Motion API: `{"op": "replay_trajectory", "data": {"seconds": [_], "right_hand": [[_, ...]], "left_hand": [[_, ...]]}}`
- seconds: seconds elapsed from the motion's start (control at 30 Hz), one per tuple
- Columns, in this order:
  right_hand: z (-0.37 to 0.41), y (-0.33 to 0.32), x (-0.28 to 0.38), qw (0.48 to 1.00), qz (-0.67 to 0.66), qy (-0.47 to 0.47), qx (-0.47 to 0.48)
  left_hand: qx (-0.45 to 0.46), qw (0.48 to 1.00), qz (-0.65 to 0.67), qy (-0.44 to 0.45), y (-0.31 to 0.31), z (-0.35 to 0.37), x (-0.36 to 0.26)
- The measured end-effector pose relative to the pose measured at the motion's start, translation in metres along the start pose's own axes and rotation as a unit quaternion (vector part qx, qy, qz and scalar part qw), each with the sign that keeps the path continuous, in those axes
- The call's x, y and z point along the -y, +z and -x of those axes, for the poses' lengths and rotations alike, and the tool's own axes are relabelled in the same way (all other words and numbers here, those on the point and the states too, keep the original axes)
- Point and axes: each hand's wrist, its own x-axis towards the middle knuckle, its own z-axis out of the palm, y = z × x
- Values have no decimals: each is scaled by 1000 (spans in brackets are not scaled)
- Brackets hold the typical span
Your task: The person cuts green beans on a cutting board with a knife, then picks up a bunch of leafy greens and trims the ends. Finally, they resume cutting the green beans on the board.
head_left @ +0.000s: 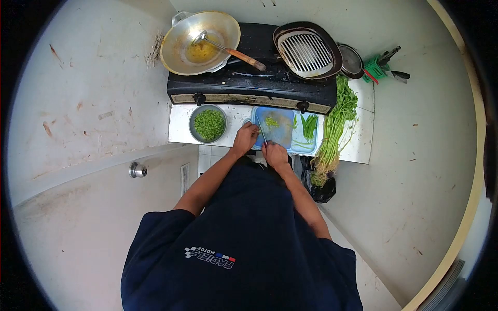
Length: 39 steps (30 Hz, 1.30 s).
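My right hand is wrapped around the handle of a knife at the front edge of a blue cutting board. The thin blade points away from me over the board's left side. Beside the blade, my left hand has its fingers pinched together; whatever they hold is too small to make out. A little heap of chopped green pieces lies on the board just right of the blade. Whole long green pods rest farther right. Left of my hands stands a grey bowl of chopped greens.
Behind the board is a black stove bearing a wok with a wooden-handled ladle, and a grill pan. Leafy stalks with roots lie at the right. A green utensil basket and a door knob flank the space.
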Motion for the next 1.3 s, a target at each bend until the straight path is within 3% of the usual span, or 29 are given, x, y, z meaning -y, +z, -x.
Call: {"op": "replay_trajectory", "data": {"seconds": [0.57,0.87,1.07,1.3], "right_hand": [[-4,3,-5,999,-14,4,-29],[2,0,-2,1000,-17,-3,3],[-4,-1,-1,1000,-18,-9,3],[-13,2,-4,1000,-9,-17,15]], "left_hand": [[4,1000,6,11,4,-1,6],[14,1000,-6,10,3,-1,4],[0,999,-3,53,2,-2,6],[14,1000,0,19,-1,-3,-1]]}}
